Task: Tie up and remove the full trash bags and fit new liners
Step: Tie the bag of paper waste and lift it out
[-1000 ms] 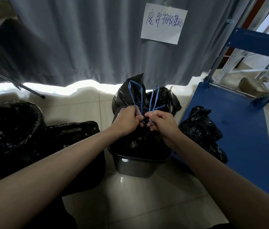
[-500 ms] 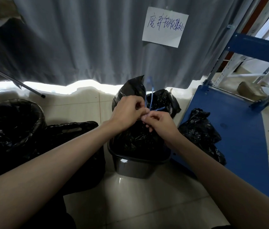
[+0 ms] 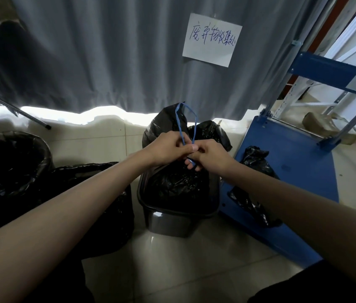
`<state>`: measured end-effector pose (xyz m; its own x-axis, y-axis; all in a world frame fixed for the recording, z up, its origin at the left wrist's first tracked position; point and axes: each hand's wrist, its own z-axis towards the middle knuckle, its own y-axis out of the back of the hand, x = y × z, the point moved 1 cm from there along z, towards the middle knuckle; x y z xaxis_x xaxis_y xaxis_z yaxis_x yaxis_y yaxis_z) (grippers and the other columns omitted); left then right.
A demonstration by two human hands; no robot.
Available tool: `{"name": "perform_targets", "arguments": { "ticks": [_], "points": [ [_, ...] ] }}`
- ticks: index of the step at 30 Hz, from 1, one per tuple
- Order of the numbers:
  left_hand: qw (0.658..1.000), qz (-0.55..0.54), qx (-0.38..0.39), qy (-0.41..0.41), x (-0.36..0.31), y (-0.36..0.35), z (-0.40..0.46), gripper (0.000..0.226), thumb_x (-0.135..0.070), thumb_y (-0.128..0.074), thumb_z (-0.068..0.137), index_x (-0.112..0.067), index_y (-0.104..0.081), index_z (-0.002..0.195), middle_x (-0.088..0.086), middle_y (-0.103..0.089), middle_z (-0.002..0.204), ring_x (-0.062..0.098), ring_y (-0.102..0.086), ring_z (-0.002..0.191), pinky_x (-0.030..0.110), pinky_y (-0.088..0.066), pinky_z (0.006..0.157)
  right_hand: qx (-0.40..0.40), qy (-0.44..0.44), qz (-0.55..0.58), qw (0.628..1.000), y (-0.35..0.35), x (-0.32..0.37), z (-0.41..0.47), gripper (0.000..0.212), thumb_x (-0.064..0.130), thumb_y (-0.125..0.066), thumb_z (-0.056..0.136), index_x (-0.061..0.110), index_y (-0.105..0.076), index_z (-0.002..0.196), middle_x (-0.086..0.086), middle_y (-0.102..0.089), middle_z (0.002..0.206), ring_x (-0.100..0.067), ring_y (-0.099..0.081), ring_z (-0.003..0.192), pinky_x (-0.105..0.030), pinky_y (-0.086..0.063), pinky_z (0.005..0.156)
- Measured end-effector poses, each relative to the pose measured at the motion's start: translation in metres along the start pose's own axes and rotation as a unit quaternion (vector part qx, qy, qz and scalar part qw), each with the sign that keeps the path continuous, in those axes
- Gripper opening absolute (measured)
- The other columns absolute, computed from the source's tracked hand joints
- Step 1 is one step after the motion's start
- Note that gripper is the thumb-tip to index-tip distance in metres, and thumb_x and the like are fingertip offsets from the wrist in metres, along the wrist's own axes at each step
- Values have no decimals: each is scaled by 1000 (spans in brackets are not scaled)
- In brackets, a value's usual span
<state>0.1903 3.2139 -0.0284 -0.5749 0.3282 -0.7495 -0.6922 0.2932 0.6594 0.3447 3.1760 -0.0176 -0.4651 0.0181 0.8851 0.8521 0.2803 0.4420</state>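
Note:
A full black trash bag (image 3: 177, 186) sits in a small dark rectangular bin (image 3: 172, 221) on the tiled floor. Its blue drawstring (image 3: 180, 125) stands up as one tall loop above my hands. My left hand (image 3: 168, 149) and my right hand (image 3: 209, 156) meet over the bag's mouth, and both pinch the drawstring at the base of the loop. The knot itself is hidden between my fingers.
A round bin with a black liner (image 3: 9, 167) stands at the left, a filled black bag (image 3: 98, 193) beside it. A blue platform cart (image 3: 292, 162) at the right carries another black bag (image 3: 255, 184). More black bags (image 3: 207, 132) lie behind the bin, under a grey curtain (image 3: 107, 51) with a paper note (image 3: 212, 40).
The two separate drawstring loops have been brought together into one tall loop. My hands have closed in on each other and risen a little above the bag.

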Motion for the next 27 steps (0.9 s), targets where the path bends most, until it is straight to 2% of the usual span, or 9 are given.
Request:
{"name": "perform_targets", "arguments": {
  "ticks": [3, 5, 9, 13, 15, 19, 23, 27],
  "points": [
    [1000, 9, -29, -1, 5, 0, 2, 18, -42, -65, 89, -25, -66, 87, 6, -69, 84, 11, -59, 74, 24, -45, 71, -23, 2, 27, 999, -2, -5, 9, 27, 3, -50, 98, 22, -66, 88, -11, -66, 75, -15, -64, 64, -19, -50, 53],
    [999, 13, -40, 9, 8, 0, 4, 20, -39, -65, 89, -19, -68, 89, 6, -68, 84, 10, -55, 72, 24, -43, 70, -50, 3, 47, 998, -6, -9, 16, 24, 5, -51, 98, 21, -68, 91, -10, -66, 73, -16, -65, 63, -19, -49, 52],
    [999, -30, -31, 23, 13, 4, 5, 19, -31, -74, 85, -13, -67, 89, 0, -62, 72, 12, -55, 68, 31, -48, 71, -93, 6, 56, 994, -11, -14, 21, 13, 7, -54, 98, 9, -65, 91, -4, -63, 67, -9, -63, 49, -18, -49, 47],
    [997, -42, -33, 53, 15, -1, 5, 22, -16, -85, 72, -17, -70, 88, 1, -67, 72, 10, -59, 68, 35, -53, 79, -134, -30, 98, 986, -9, -19, 28, 15, 4, -52, 97, 4, -64, 87, -10, -60, 65, -17, -64, 51, -22, -49, 45],
    [995, -34, -63, 65, 15, -3, 5, 23, -16, -87, 69, -18, -72, 86, -4, -67, 69, 8, -60, 67, 31, -53, 77, -142, -43, 102, 984, -11, -20, 31, 17, 2, -50, 97, 3, -64, 88, -10, -60, 65, -19, -63, 52, -23, -50, 47],
    [994, -18, -90, 62, 10, -5, 1, 15, -16, -86, 70, -16, -73, 78, -11, -62, 61, -6, -52, 54, 6, -41, 59, -159, -53, 97, 981, -14, -18, 32, 23, 3, -45, 97, 4, -63, 84, -7, -60, 62, -19, -63, 53, -25, -51, 48],
    [996, 3, -84, 24, 4, -7, -3, 15, -11, -83, 72, -20, -72, 71, -11, -63, 61, -3, -54, 55, 8, -40, 58, -171, -63, 98, 978, -12, -18, 30, 27, 6, -40, 98, 7, -59, 80, -8, -59, 61, -21, -63, 52, -26, -51, 47],
    [993, 57, -105, -7, 3, -8, -6, 15, -13, -83, 71, -22, -71, 72, -12, -62, 63, -5, -55, 57, 6, -36, 56, -173, -65, 100, 978, -11, -18, 29, 27, 8, -40, 99, 9, -59, 80, -7, -58, 57, -24, -63, 56, -31, -55, 55]
  ]
}}
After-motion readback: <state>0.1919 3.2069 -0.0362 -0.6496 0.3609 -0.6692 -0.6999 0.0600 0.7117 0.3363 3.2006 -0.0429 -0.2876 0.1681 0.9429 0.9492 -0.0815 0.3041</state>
